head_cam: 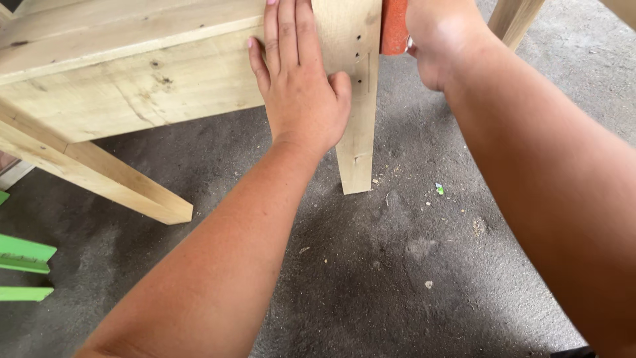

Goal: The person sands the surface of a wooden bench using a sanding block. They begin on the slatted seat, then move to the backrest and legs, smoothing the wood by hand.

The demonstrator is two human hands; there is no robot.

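**Hands braced on a bare wooden frame**

An unpainted wooden furniture frame [119, 73] stands on the grey concrete floor [411, 278], its upright leg [358, 119] reaching down to scattered sawdust. The left hand [301, 93] lies flat against the side board, fingers [285, 33] straight and close together, thumb hooked against the leg's edge, forearm stretched forward from lower left. The right hand [440, 40] is curled around an orange-red block [395, 26] pressed to the leg's far side; the fingers are hidden behind the fist. Green painted slats [23, 265] lie at far left.
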